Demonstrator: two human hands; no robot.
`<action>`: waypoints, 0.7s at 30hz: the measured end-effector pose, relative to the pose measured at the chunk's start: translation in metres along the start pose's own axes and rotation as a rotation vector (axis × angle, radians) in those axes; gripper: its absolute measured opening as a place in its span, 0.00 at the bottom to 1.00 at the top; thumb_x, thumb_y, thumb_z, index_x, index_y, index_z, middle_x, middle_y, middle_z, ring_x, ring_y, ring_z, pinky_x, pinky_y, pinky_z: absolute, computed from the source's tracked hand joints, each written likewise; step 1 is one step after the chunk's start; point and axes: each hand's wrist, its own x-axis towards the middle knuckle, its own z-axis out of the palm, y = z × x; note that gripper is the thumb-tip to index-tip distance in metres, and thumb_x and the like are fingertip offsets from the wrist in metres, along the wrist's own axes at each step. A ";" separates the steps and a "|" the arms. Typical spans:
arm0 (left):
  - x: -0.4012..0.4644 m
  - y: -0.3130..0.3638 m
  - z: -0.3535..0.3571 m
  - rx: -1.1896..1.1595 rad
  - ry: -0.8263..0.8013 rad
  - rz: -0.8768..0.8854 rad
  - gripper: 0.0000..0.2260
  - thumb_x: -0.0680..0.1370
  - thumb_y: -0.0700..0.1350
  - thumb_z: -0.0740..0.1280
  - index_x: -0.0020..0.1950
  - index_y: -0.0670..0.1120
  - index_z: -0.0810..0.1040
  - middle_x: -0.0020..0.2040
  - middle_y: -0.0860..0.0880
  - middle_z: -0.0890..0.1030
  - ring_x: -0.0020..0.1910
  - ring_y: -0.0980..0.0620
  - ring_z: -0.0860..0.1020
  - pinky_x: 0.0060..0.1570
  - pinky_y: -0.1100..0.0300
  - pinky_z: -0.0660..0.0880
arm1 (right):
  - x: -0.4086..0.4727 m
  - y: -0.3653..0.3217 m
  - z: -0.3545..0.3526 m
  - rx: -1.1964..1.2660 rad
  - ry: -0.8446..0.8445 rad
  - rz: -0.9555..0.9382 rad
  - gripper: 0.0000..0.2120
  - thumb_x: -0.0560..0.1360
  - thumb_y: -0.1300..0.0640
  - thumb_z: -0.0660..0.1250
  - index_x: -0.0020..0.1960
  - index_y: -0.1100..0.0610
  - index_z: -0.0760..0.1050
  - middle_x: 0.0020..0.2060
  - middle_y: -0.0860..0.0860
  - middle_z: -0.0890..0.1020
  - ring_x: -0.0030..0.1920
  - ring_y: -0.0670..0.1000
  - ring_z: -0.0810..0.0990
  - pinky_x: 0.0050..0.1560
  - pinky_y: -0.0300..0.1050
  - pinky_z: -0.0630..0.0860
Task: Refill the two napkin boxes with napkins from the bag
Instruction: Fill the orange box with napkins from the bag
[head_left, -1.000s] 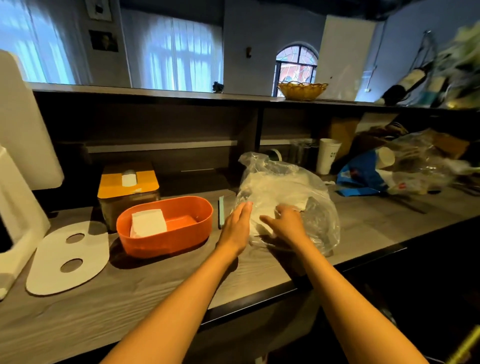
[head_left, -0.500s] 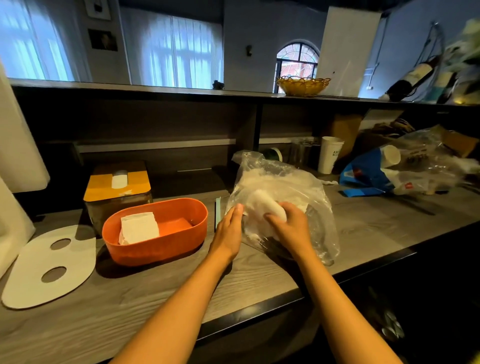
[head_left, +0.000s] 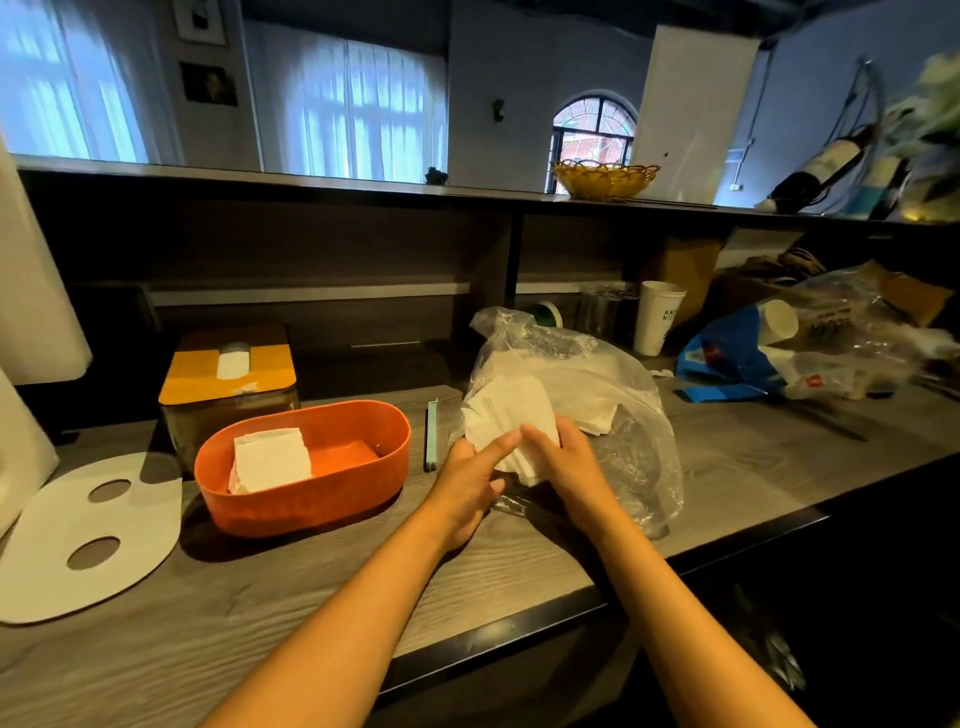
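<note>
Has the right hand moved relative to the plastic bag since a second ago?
Yes. The right hand has lifted a stack of napkins up out of the plastic bag, toward its left edge nearer the orange box.

Head view, forward-down, close over counter (head_left: 727, 483)
</note>
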 end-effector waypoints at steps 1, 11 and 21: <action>0.001 0.000 0.000 -0.018 0.019 0.001 0.12 0.80 0.41 0.65 0.64 0.49 0.76 0.55 0.49 0.85 0.56 0.50 0.82 0.61 0.50 0.77 | 0.000 0.000 0.001 -0.002 -0.017 0.001 0.12 0.81 0.55 0.63 0.63 0.56 0.75 0.55 0.54 0.83 0.52 0.51 0.83 0.51 0.46 0.80; 0.003 0.003 -0.002 -0.049 0.185 0.007 0.08 0.83 0.39 0.61 0.55 0.50 0.76 0.52 0.46 0.84 0.51 0.46 0.83 0.54 0.44 0.80 | -0.003 -0.005 -0.005 0.117 0.006 0.048 0.09 0.76 0.62 0.69 0.56 0.59 0.79 0.46 0.53 0.85 0.43 0.50 0.84 0.39 0.41 0.81; -0.002 0.004 -0.006 -0.177 0.066 -0.039 0.13 0.78 0.39 0.68 0.62 0.45 0.75 0.56 0.42 0.84 0.58 0.43 0.81 0.58 0.49 0.78 | -0.005 -0.004 -0.003 0.199 0.003 0.024 0.11 0.80 0.62 0.63 0.61 0.58 0.76 0.53 0.53 0.84 0.53 0.53 0.84 0.49 0.43 0.81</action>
